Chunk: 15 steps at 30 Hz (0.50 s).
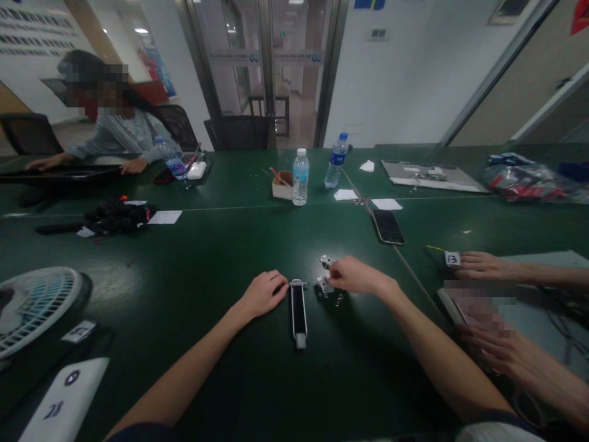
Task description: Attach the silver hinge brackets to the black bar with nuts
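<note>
In the head view, a long narrow black panel with a silver frame (299, 310) lies in front of me, a thin metal crossbar at its far end and a pale block at its near end. My left hand (264, 291) rests on the table with fingers curled together, fingertips at the crossbar's left end. My right hand (352, 274) is closed in a pinch on a small silver metal part (324, 284); its fingers hide some of it. Another small metal piece (326, 260) shows just beyond those fingers. Small rings (339, 300) lie close by on the near side.
On the green table (230, 239) stand two water bottles (300, 178) by a small box (281, 185). A phone (388, 226) lies right of centre. A fan (37, 307) and a white numbered device (64, 399) are at left. Another person's hands (515, 350) work at right; someone sits far left.
</note>
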Available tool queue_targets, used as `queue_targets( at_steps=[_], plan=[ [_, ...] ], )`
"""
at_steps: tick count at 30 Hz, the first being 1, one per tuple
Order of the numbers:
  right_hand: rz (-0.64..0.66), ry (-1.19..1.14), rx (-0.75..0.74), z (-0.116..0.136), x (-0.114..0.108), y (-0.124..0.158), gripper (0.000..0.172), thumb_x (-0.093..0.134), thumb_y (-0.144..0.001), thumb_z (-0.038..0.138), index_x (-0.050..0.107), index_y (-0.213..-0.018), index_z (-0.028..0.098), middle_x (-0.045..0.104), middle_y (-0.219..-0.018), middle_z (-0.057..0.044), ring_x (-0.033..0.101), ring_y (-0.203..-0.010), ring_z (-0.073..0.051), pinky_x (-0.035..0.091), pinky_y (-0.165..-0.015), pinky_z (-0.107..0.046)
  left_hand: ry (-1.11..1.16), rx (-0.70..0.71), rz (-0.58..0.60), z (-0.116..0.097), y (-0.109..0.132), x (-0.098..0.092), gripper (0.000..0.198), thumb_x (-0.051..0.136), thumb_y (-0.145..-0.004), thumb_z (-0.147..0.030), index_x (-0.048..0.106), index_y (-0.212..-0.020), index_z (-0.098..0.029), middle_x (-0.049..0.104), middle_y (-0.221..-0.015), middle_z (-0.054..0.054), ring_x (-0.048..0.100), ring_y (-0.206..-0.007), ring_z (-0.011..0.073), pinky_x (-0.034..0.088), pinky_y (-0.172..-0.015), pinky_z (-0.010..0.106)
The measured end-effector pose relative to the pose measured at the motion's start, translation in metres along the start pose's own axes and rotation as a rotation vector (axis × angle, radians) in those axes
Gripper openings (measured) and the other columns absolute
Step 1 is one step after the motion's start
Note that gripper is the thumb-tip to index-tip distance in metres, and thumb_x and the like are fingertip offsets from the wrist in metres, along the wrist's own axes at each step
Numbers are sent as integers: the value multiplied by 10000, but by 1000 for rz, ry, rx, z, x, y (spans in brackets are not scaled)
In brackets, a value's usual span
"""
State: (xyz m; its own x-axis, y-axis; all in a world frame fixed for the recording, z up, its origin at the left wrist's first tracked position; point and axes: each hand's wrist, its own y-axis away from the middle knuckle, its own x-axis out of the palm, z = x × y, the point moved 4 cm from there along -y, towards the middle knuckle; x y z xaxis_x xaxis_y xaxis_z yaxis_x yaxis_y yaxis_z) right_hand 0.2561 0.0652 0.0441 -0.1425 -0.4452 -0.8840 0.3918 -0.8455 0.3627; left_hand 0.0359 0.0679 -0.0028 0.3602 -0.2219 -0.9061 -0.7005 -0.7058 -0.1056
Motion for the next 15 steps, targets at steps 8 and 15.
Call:
queue_targets(
  at_steps=[8,15],
  plan=[
    [55,127,286,-46,-11,8,199,569,-812,264,729,-857,155,692,-831,-123,647,-777,-229,418,-627,-280,11,3,-8,2,1,2,209,433,-948,-269,607,-990,-160,599,-938,38,576,-790,170,471,-709,294],
    [49,142,377,-45,-15,12,191,602,-806,287,725,-871,156,678,-865,-145,645,-800,-243,437,-633,-297,12,-1,-6,1,1,0,220,423,-946,-264,611,-986,-157,605,-941,45,577,-792,173,474,-721,299]
  ],
)
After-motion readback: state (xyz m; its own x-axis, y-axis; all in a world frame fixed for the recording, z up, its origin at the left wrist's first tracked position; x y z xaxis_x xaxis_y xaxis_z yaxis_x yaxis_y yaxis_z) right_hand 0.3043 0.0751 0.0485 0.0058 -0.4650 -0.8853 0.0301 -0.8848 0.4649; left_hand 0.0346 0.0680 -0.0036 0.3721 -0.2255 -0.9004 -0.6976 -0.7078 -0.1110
